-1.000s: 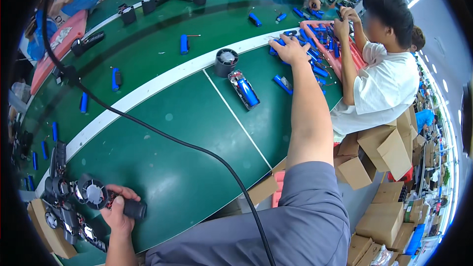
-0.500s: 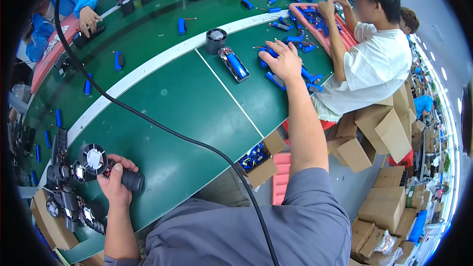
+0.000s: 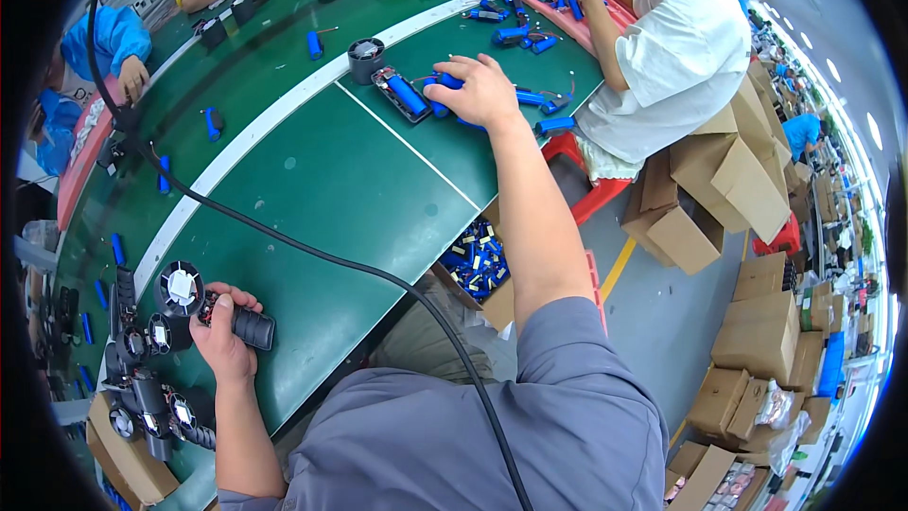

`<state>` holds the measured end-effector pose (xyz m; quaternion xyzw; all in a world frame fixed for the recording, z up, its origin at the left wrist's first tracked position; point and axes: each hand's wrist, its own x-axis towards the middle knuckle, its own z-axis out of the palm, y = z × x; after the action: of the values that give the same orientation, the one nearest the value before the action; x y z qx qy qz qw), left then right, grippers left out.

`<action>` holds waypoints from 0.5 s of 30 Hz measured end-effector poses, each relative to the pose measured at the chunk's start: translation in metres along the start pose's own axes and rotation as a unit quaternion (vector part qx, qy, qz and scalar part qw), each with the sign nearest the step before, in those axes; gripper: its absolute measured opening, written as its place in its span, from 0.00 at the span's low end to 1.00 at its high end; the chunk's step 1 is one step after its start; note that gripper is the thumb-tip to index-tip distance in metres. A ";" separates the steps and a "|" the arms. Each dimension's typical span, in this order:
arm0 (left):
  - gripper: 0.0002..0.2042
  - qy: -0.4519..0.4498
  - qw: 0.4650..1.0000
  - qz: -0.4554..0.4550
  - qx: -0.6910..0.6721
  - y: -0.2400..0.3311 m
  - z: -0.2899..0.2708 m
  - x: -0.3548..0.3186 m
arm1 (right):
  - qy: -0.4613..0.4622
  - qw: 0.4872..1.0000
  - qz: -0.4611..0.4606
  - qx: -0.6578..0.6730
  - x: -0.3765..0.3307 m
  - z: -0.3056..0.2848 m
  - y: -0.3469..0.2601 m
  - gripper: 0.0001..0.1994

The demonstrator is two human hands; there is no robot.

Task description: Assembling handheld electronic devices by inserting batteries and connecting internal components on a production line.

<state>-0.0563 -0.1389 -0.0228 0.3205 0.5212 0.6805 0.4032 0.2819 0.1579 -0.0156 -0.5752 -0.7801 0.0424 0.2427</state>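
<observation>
Green table (image 3: 312, 194), one fan (image 3: 252, 329) clamped in left grip (image 3: 225, 345), right grip (image 3: 482, 95) over several batteries (image 3: 450, 81), hold unclear

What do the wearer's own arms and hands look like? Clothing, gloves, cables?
Plain grey short-sleeved fabric shirt; forearms uncovered. Bare left hand and bare right hand: no gloves, watch or bracelet visible. A smooth black cable passes in front of the shirt.
</observation>
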 end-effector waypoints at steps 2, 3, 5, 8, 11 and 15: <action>0.08 0.004 1.000 0.002 0.015 -0.001 -0.001 -0.002 | 0.001 1.000 -0.020 0.012 -0.010 0.001 -0.016 0.26; 0.08 0.005 1.000 0.001 0.017 -0.001 -0.001 -0.002 | 0.002 0.999 -0.039 0.022 -0.013 0.004 -0.025 0.25; 0.08 0.001 1.000 0.001 0.023 0.000 -0.003 -0.001 | 0.015 0.995 -0.085 0.042 -0.021 0.014 -0.047 0.25; 0.08 -0.010 1.000 0.001 0.015 -0.002 -0.005 0.002 | 0.002 0.990 -0.131 0.056 -0.027 0.020 -0.079 0.26; 0.08 -0.006 1.000 -0.006 0.001 0.001 -0.007 0.003 | 0.060 0.978 -0.176 0.092 -0.031 0.023 -0.076 0.20; 0.08 0.017 1.000 -0.003 0.002 -0.001 -0.010 -0.002 | 0.305 0.898 -0.060 0.310 -0.029 -0.014 -0.037 0.11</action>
<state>-0.0642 -0.1450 -0.0262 0.3085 0.5305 0.6835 0.3953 0.2617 0.1157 -0.0005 -0.4079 -0.6477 0.0899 0.6372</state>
